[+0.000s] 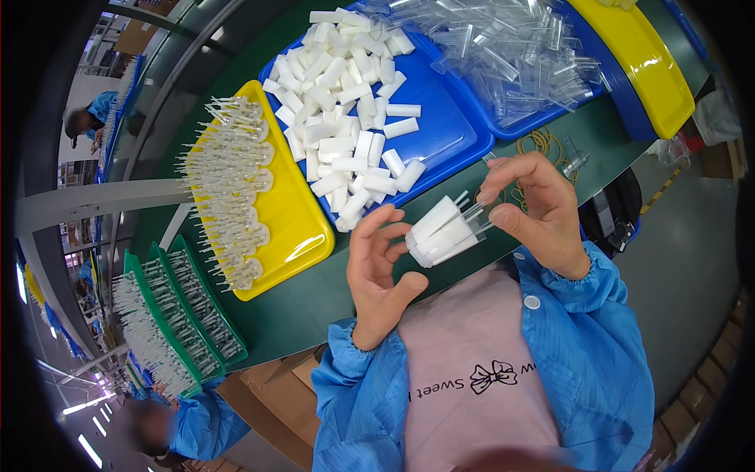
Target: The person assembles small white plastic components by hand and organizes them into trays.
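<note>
Bundle [444, 234] of white and clear pieces, tilted between left hand [381, 271] and right hand [543, 211].
The left is half open, fingers curled beside the white base, thumb spread away; the right arches loosely, thumb and fingers parted near the clear rod ends. Whether either grips, I cannot tell. 1 blue tray [452, 140] lies beyond.

yellow tray [649, 67] at upper right, grey metal bar [102, 203], cardboard box [263, 409], co-worker's blue sleeve [206, 425], bright ceiling lights [90, 451]
</note>
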Demonstrator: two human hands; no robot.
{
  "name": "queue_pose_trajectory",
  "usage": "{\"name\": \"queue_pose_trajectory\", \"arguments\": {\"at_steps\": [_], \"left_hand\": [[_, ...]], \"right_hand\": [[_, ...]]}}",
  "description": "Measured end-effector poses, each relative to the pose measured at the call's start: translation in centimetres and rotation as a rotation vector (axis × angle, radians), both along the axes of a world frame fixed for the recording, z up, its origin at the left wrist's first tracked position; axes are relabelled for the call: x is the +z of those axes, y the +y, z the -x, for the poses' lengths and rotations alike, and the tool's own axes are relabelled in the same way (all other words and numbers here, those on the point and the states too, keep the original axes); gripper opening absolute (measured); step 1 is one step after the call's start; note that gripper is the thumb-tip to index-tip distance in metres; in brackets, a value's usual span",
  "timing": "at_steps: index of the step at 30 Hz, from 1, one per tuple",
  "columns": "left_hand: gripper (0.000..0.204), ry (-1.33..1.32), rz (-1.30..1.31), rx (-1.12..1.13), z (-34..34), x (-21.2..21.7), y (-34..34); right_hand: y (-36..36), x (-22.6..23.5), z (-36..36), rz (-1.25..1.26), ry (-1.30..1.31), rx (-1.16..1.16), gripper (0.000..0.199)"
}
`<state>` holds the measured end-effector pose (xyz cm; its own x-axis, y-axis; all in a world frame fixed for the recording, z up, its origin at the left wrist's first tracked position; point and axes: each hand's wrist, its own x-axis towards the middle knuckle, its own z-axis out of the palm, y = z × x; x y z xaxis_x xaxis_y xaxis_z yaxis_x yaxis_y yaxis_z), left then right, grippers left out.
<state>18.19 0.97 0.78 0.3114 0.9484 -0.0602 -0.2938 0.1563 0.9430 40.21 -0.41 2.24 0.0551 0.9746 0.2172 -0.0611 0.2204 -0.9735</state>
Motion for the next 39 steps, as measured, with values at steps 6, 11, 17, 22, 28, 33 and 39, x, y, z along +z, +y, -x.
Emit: {"name": "queue_pose_trajectory", "arguments": {"at_steps": [6, 11, 17, 22, 28, 33, 39], "left_hand": [[0.046, 0.748, -0.931, 0.202, -0.2, 1.6, 0.6], [0.036, 0.828, -0.98, 0.257, -0.6, 2.5, 0.8], [0.03, 0.837, -0.95, 0.246, -0.7, 2.7, 0.9], [0.019, 0.678, -0.643, 0.172, -0.8, 2.6, 1.1], [0.014, 0.489, -0.353, -0.039, -0.2, 2.0, 2.1], [0.016, 0.504, -0.356, -0.047, 0.0, 1.5, 2.0], [0.024, 0.857, -0.947, 0.282, -1.0, 1.7, 1.1]], "right_hand": [[-0.3, 0.2, 0.5, -0.03, -0.013, -0.012, 0.026], [-0.3, -0.3, 1.4, 0.036, 0.154, 0.03, 0.021], [-0.5, 0.0, 1.9, -0.058, 0.084, -0.036, 0.02], [-0.5, 0.4, 2.1, -0.239, -0.146, -0.098, 0.02], [-0.4, 0.3, 1.9, -0.337, -0.264, -0.098, 0.019], [-0.1, 0.0, 1.8, -0.37, -0.291, -0.078, 0.018], [0.1, -1.6, 2.2, 0.14, 0.305, -0.005, 0.02]]}}
